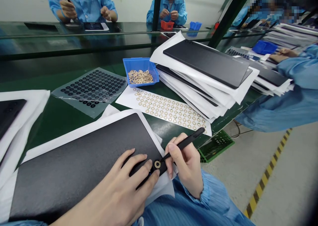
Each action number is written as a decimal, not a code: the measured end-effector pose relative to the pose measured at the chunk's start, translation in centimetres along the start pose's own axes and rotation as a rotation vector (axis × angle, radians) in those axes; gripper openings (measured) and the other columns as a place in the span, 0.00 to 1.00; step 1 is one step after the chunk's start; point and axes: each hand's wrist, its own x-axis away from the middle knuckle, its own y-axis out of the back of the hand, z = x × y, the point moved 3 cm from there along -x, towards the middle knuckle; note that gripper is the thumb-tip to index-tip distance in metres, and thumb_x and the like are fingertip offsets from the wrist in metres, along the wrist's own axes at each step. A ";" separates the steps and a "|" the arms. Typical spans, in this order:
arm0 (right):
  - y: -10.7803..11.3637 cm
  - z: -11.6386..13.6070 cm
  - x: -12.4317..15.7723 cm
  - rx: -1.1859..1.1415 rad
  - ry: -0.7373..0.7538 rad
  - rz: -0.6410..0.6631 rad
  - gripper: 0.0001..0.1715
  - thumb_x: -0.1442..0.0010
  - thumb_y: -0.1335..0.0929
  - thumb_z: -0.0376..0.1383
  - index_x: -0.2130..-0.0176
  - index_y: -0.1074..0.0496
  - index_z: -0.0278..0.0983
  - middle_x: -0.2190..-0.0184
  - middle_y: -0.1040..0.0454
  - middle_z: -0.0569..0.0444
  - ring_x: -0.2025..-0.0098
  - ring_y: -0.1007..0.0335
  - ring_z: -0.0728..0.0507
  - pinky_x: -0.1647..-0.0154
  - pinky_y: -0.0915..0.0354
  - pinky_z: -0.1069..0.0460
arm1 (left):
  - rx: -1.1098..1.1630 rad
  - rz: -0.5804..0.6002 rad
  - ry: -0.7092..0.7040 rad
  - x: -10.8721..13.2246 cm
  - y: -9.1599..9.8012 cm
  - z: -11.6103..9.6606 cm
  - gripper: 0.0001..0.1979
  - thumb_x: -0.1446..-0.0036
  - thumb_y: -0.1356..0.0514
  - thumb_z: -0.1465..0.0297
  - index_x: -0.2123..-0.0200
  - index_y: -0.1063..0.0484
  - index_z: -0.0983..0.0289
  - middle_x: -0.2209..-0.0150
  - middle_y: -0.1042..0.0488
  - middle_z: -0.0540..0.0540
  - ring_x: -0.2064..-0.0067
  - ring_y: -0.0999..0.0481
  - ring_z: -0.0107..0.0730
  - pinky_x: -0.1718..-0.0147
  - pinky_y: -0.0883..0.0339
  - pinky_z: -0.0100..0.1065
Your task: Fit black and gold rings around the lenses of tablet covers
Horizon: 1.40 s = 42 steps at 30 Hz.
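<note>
The left hand (124,189) lay spread flat on the matte black rectangular panel (81,166), its fingertips just beside the small gold-coloured ring (157,164) that sat between the two hands. The right hand (186,166) pinched a slim black pointed tool (185,143), tip touching the ring. A sideways push of the tip, or the panel slipping under the left hand, could leave the ring off-centre. Whether the ring was stuck down could not be made out, and the left forearm hid the panel's near edge.
</note>
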 end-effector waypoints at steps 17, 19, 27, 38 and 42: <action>0.6 0.0 0.8 0.098 0.266 0.036 0.06 0.36 0.40 0.29 0.62 0.37 0.38 0.72 0.36 0.57 0.85 0.39 0.56 0.86 0.43 0.57 | -0.011 -0.090 0.053 -0.4 -1.0 -0.1 0.18 0.39 0.51 0.70 0.47 0.33 0.60 0.50 0.29 0.51 0.52 0.34 0.37 0.44 0.48 0.43; 0.7 0.3 0.8 0.117 0.283 0.041 0.06 0.36 0.40 0.29 0.62 0.36 0.38 0.73 0.36 0.57 0.83 0.38 0.54 0.83 0.41 0.56 | -0.011 -0.081 0.095 -0.3 -1.1 0.0 0.18 0.40 0.49 0.69 0.47 0.34 0.59 0.50 0.30 0.52 0.51 0.34 0.39 0.44 0.48 0.46; 0.8 0.3 1.1 0.177 0.273 0.063 0.06 0.39 0.38 0.28 0.63 0.36 0.39 0.71 0.36 0.56 0.81 0.39 0.52 0.84 0.42 0.54 | -0.002 -0.083 0.085 -0.2 -1.2 0.0 0.23 0.46 0.48 0.74 0.46 0.36 0.59 0.49 0.31 0.54 0.50 0.37 0.44 0.46 0.47 0.54; 1.0 4.9 -2.2 0.194 0.349 0.174 0.08 0.36 0.39 0.36 0.67 0.35 0.38 0.73 0.33 0.55 0.79 0.34 0.50 0.81 0.36 0.53 | 0.157 -0.046 0.173 -0.2 -0.1 0.2 0.15 0.41 0.47 0.69 0.50 0.35 0.64 0.48 0.31 0.57 0.49 0.35 0.43 0.44 0.44 0.53; 0.2 7.7 -7.6 0.442 0.476 0.171 0.12 0.38 0.36 0.41 0.70 0.34 0.36 0.76 0.32 0.55 0.79 0.33 0.49 0.78 0.35 0.53 | 0.192 0.033 0.162 -0.1 0.3 0.3 0.18 0.40 0.48 0.67 0.47 0.37 0.64 0.46 0.33 0.57 0.49 0.34 0.42 0.42 0.47 0.54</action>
